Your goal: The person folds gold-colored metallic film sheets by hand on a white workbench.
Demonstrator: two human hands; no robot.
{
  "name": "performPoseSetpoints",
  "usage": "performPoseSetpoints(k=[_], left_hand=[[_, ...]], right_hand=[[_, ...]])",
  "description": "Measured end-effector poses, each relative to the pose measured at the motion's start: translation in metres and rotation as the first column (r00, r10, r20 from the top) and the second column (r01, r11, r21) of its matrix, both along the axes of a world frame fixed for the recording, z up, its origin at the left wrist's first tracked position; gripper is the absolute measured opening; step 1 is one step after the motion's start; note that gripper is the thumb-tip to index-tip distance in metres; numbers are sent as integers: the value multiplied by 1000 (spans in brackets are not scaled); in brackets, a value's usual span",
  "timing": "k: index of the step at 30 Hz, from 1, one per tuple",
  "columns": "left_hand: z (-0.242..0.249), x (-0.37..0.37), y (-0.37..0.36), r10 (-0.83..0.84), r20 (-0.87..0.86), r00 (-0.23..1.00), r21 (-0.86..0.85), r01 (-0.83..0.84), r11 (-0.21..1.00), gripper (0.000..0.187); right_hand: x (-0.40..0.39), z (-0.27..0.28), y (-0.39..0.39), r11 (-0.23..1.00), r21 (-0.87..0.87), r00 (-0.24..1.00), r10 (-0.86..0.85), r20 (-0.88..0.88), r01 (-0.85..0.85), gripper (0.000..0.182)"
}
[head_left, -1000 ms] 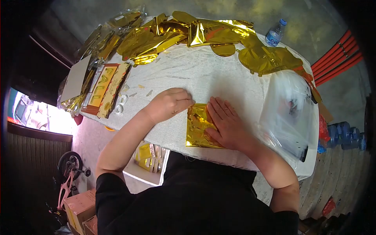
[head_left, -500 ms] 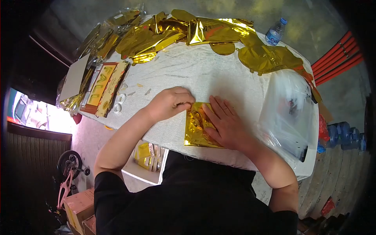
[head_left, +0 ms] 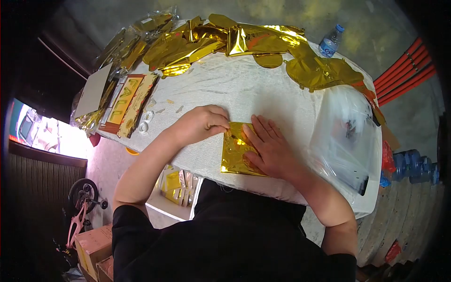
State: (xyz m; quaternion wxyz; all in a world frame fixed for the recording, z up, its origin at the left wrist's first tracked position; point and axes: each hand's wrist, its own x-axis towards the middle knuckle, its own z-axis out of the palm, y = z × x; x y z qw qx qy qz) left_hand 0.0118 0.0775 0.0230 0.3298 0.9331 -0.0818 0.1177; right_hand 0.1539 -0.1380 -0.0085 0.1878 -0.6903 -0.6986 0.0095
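A folded gold foil sheet (head_left: 236, 157) lies near the front edge of the white-covered table (head_left: 206, 162). My left hand (head_left: 209, 123) pinches the sheet's upper left corner between thumb and curled fingers. Flat on the sheet's right part rests my right hand (head_left: 270, 148), its fingers stretched upward and the thumb apart. The palm hides the right side of the foil.
Gold foil balloons (head_left: 272, 42) line the far edge, with a water bottle (head_left: 330, 42) behind. Printed cards (head_left: 124, 105) and packets lie left, white tape rolls (head_left: 143, 127) beside them. Clear plastic bags (head_left: 345, 136) cover the right. A white box (head_left: 169, 208) stands below the front edge.
Both hands stay at the foil. The left hand has shifted very slightly, and the foil's surface under the hands looks smoother. The view has moved slightly.
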Motion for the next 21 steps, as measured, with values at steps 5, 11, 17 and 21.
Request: performPoseSetpoints(k=[5,11,17,21], left_hand=[[-1,2,-3,-18,50,999,171,9,985,18],[0,4,-4,-141,133,981,471,63,880,16],[-3,5,-1,-193,164,967,535,78,841,23],[-10,4,-2,-172,249,953,538,12,843,21]], right_hand=[[1,-6,0,999,32,1000,3,13,-4,59],[0,-4,-1,1000,18,1000,-2,18,1,59],[1,-4,0,1000,10,1000,3,18,-3,59],[1,-7,0,999,31,1000,6,12,-6,59]])
